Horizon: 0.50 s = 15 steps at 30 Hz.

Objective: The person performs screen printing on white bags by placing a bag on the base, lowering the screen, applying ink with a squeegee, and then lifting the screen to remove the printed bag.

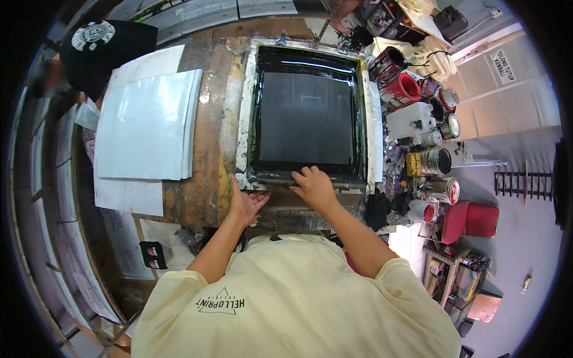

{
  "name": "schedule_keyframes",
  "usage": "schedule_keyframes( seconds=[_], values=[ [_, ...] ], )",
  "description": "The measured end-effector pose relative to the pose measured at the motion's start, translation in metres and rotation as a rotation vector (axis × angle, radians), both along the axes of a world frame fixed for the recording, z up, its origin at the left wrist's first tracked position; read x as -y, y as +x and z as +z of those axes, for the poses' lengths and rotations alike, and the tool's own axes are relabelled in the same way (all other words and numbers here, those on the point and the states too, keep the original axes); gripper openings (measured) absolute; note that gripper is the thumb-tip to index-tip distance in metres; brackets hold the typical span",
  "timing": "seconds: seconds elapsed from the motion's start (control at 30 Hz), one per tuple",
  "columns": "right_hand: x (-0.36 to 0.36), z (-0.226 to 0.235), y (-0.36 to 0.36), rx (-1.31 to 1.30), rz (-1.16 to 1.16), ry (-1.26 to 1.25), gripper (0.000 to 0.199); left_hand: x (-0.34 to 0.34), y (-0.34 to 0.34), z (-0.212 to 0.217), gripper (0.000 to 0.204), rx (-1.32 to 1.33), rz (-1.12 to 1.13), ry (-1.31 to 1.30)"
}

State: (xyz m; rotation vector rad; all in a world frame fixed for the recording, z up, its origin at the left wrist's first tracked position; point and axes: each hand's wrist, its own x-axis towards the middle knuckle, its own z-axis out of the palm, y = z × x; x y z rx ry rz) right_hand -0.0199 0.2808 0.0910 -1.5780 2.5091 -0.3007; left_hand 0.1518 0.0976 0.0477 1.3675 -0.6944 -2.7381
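A silk-screen printing frame [243, 119] lies on the workbench in front of me, its mesh [304, 122] dark grey with wet black ink around the border. At its near left corner is my left hand [246, 204], palm turned up and fingers spread, with the fingertips by the underside of the near edge. My right hand [315, 188] curls its fingers over the ink-stained near edge of the frame, right of the middle. Whatever lies beneath the frame is mostly hidden; a strip of white sheet [375, 131] shows along its right side.
A stack of white sheets [148, 125] sits on the stained wooden workbench [209, 107] to the left. Ink cans [401, 89] and a white jug [410, 119] crowd the right side. Another person in a black shirt [107, 53] is at the far left. Red chairs [480, 219] stand at right.
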Motion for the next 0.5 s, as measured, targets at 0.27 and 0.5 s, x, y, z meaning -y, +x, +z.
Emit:
schedule_keyframes(
  seconds=[0.27,0.5],
  values=[
    [0.030,-0.025,-0.046,-0.095,0.070,-0.106,0.058,-0.001,-0.011,0.004,0.122,0.138,-0.007,-0.002],
    [0.135,-0.039,-0.193,-0.123,-0.029,-0.136,0.045,-0.007,-0.005,0.002,0.126,0.173,-0.022,-0.063]
  ],
)
